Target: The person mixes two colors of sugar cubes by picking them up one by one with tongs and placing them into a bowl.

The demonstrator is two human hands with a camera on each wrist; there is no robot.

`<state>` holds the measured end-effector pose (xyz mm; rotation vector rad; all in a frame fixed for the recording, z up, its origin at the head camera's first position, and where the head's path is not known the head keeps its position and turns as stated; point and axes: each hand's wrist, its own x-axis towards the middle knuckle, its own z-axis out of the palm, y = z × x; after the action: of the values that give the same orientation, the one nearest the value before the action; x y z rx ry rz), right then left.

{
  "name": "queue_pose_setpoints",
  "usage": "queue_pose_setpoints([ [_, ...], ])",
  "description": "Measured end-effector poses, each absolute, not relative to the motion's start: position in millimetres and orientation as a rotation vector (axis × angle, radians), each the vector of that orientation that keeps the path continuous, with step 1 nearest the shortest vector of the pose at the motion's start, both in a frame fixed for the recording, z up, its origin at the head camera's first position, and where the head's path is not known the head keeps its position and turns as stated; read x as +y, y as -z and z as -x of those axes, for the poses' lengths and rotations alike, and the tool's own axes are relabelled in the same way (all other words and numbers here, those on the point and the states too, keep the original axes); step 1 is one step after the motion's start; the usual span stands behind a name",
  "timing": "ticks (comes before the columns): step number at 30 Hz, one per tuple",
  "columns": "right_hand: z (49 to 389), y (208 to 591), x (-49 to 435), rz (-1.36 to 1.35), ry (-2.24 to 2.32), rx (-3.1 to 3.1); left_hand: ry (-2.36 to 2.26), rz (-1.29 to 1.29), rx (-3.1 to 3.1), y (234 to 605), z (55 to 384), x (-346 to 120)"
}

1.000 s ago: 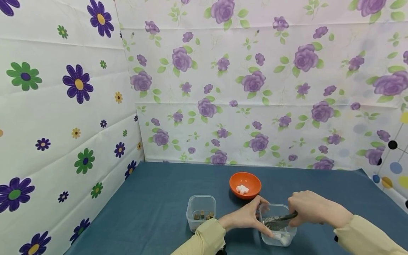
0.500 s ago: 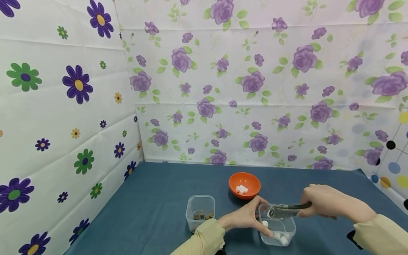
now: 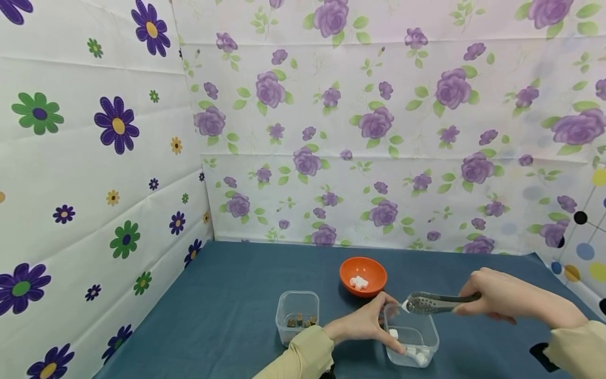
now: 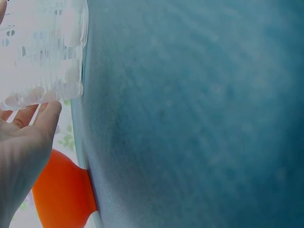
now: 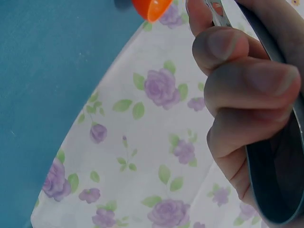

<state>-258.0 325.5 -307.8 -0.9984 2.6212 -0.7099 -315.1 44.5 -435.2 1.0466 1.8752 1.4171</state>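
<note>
My right hand (image 3: 513,297) grips a pair of metal tongs (image 3: 435,303) with dark handles. Something small and white (image 3: 405,305) shows at their tips, above the rim of a clear plastic container (image 3: 428,339). Several white pieces (image 3: 394,333) lie inside that container. With thumb and fingers spread round its left side, my left hand (image 3: 362,323) holds the container; the left wrist view has the fingers (image 4: 47,118) against its wall. Behind it stands an orange bowl (image 3: 350,288) holding a few white pieces (image 3: 359,282). In the right wrist view, fingers curl round the tongs' bent handle (image 5: 280,221).
A second clear container (image 3: 298,297) with several small brown cubes (image 3: 300,319) stands to the left, beside my left sleeve (image 3: 307,350). Blue cloth (image 3: 213,316) covers the table. Flowered sheets (image 3: 293,105) hang at the back and left.
My right hand has lifted the tongs up out of the container and moved to the right, a white piece now showing at their tips. The left hand stays on the container.
</note>
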Motion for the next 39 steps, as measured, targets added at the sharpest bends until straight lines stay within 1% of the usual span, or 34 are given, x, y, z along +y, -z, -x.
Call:
queue_pose_setpoints([
  [11,269,298,340,0.933,0.653,2.705,-1.435,-1.059,1.854,437,317,45],
  [17,280,296,340,0.937,0.614,2.752,-1.439,-1.050,1.847,437,316,45],
  [27,301,298,323,0.948,0.560,2.804,-1.434,-1.054,1.838,437,316,44],
  [39,313,299,296,0.923,0.494,2.858,-1.424,-1.039,1.844,437,317,44],
])
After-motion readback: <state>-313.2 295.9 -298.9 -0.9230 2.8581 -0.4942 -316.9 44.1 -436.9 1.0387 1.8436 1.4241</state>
